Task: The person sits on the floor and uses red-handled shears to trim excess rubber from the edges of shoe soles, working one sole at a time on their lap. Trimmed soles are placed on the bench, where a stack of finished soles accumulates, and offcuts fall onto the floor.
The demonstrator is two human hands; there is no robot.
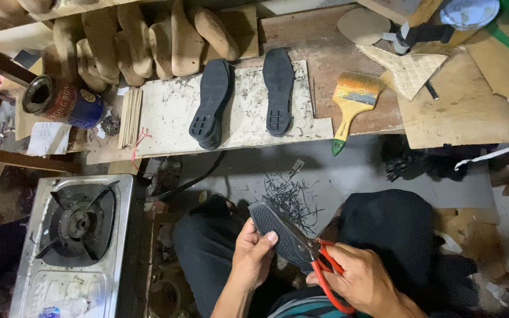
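Sole [275, 231] lies over the lap, long axis slanting from upper left to lower right. Left hand [253, 254] fingers grip its edge; right hand [365, 281] fingers are closed on red scissors [319, 262] cutting its rim.

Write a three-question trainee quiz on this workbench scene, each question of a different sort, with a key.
1. True or false: the right hand holds red-handled scissors.
2. What does the left hand hold? A) the flat black rubber shoe sole B) a paintbrush C) a tin can
3. How many black soles lie on the white board on the bench?

Key: 1 true. 2 A. 3 two: one black sole at left, another black sole right of it.
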